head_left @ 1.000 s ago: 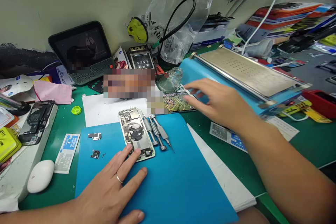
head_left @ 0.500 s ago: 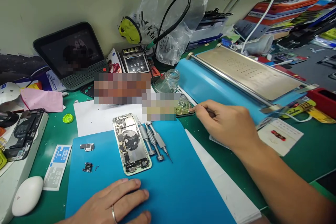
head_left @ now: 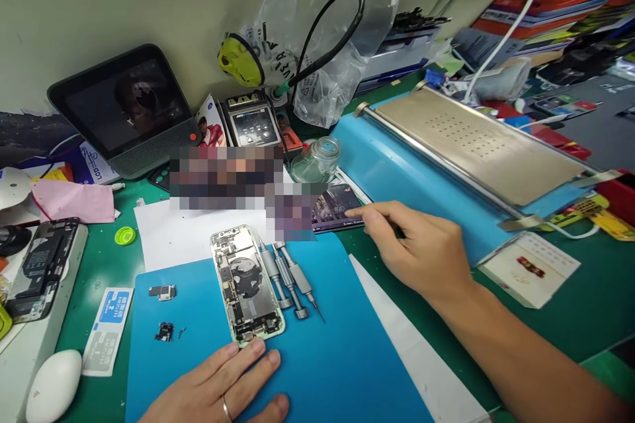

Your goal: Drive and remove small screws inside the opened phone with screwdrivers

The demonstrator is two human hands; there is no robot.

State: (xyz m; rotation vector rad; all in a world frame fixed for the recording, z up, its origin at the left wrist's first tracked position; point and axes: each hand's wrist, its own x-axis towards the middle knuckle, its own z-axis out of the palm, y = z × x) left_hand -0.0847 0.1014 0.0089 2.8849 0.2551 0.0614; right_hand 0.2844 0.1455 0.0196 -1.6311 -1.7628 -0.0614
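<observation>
My left hand (head_left: pixel 223 386), with a ring on one finger, lies open and palm down on the blue mat (head_left: pixel 337 357). Its fingertips are at the lower end of an opened phone (head_left: pixel 251 284) whose inner parts show. My right hand (head_left: pixel 417 244) holds nothing; its index finger stretches to the lit screen of another phone (head_left: pixel 340 205), partly pixelated, while the other fingers curl in. Several grey screwdrivers (head_left: pixel 288 281) lie beside the opened phone. Left of it are a small metal-and-black part (head_left: pixel 163 292), a black part (head_left: pixel 163 332) and tiny screws (head_left: pixel 181 332).
A glass jar (head_left: pixel 317 158) stands behind the lit phone. To the right is a metal plate (head_left: pixel 476 139) on a blue base. A smart display (head_left: pixel 124 109), a white mouse (head_left: pixel 54 386), a green cap (head_left: pixel 125 236) and another opened phone (head_left: pixel 42 268) are at the left.
My right hand went from hovering to the lit phone, whose picture switched from a circuit board to a dark scene. My left hand slid off the opened phone's face to its lower edge.
</observation>
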